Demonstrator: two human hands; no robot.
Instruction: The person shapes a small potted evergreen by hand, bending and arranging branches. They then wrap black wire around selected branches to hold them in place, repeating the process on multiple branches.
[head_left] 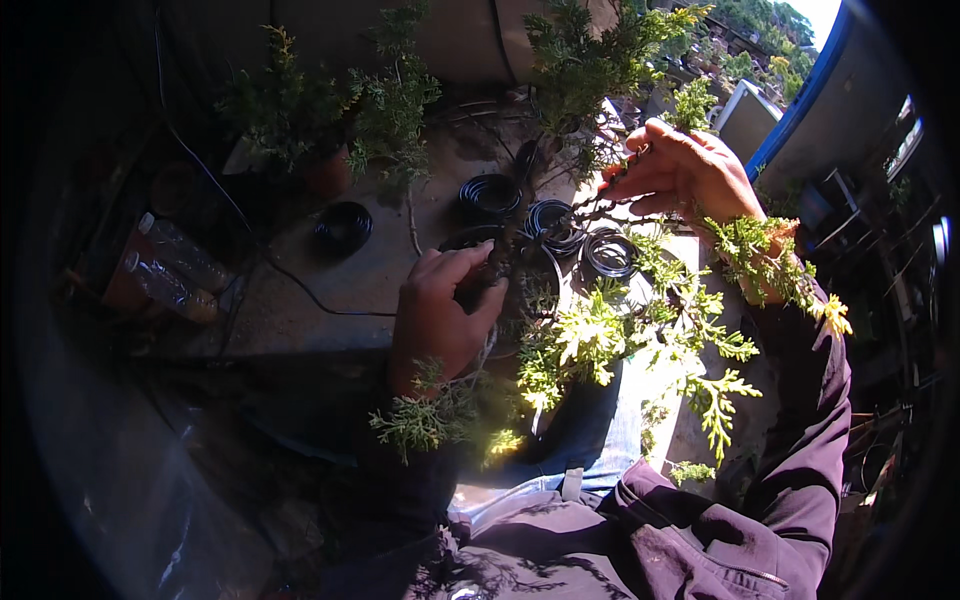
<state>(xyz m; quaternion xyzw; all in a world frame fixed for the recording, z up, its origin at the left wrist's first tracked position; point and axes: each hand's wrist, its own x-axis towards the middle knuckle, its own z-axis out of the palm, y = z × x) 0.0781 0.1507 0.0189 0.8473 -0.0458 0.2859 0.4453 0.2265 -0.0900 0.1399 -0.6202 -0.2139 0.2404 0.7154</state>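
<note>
A small conifer with scaly green foliage stands in front of me, its trunk dark with shadow. My left hand is at the trunk, thumb and fingers curled in a pinch; what lies between them is too dark to make out. On the right, my right hand is closed around a thin branch that appears to be wound with dark wire. Leafy sprigs cross in front of my right wrist, and another sprig overlaps my left wrist. Several coils of black wire lie on the table beyond the trunk.
More conifer foliage rises at the table's far side, near a reddish pot. Clear plastic bottles lie at the left. A black cable runs across the pale tabletop. A blue edge slants at upper right.
</note>
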